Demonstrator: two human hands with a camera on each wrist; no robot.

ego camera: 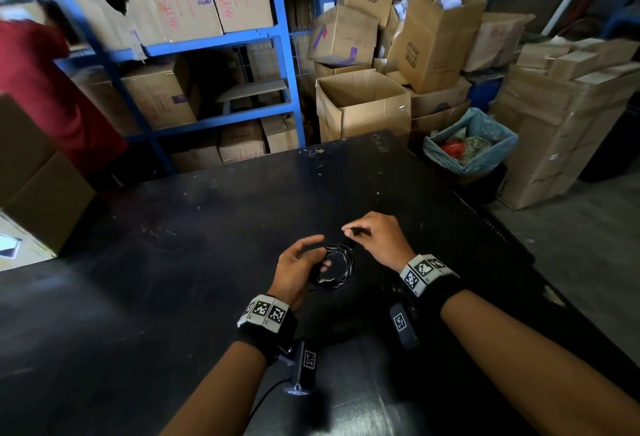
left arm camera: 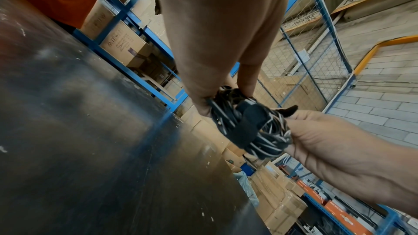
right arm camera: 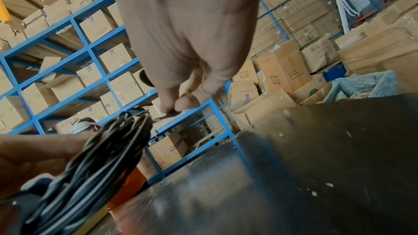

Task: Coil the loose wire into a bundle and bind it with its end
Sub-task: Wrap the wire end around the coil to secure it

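A coil of black wire (ego camera: 341,264) with pale flecks hangs just above the black table (ego camera: 207,245). My left hand (ego camera: 299,262) grips the coil's near side, with the forefinger stretched out above it. In the left wrist view a flat black strap (left arm camera: 245,122) runs round the bundle (left arm camera: 269,142). My right hand (ego camera: 370,236) pinches the strap's free end (ego camera: 354,230) between thumb and forefinger, just right of and beyond the coil. The right wrist view shows that pinch (right arm camera: 173,113) with the coil (right arm camera: 101,158) at lower left and the left hand (right arm camera: 34,151) behind it.
Blue shelving (ego camera: 284,54) full of cardboard boxes stands beyond the table. An open box (ego camera: 360,106) and a bin with a blue liner (ego camera: 471,144) sit past the far right corner. A person in a red shirt (ego camera: 41,96) stands at the left.
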